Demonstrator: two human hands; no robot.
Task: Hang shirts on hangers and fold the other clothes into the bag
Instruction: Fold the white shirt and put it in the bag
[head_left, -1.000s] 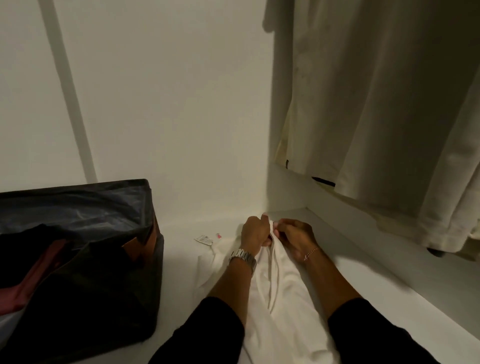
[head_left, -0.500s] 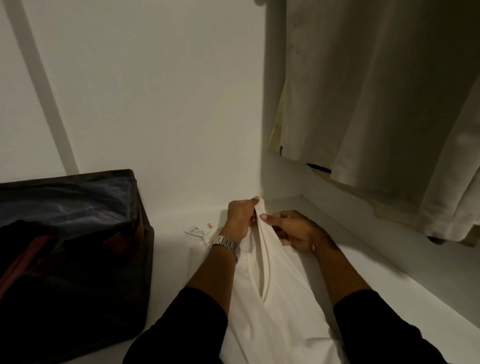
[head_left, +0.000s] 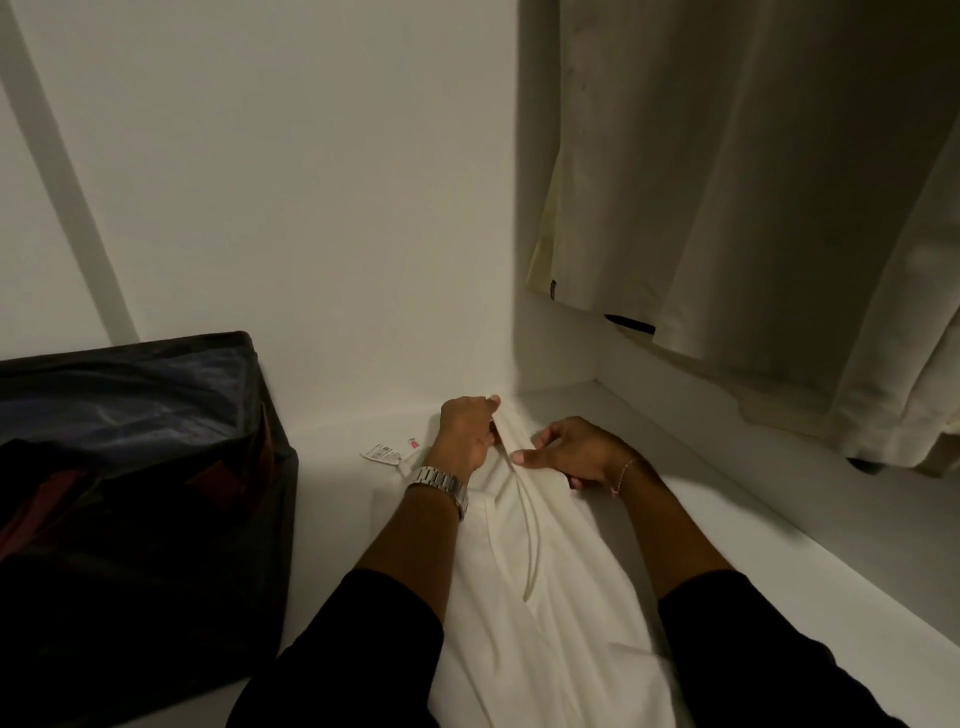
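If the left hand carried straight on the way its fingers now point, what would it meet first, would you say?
Probably the white back wall: the left hand, pinching the white garment's far edge, points toward it, though depth is unclear.

Home wardrobe interior, white walls (head_left: 311, 208), white shelf floor (head_left: 727, 499), pale garments (head_left: 753, 182) hanging overhead, dark fabric bag (head_left: 130, 467)

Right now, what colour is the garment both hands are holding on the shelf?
Plain white or off-white garment, no pattern; the head view shows it.

White garment (head_left: 545, 613) smooth matt cloth; bag (head_left: 156, 467) dark, slightly glossy fabric; watch (head_left: 441, 480) shiny metal.
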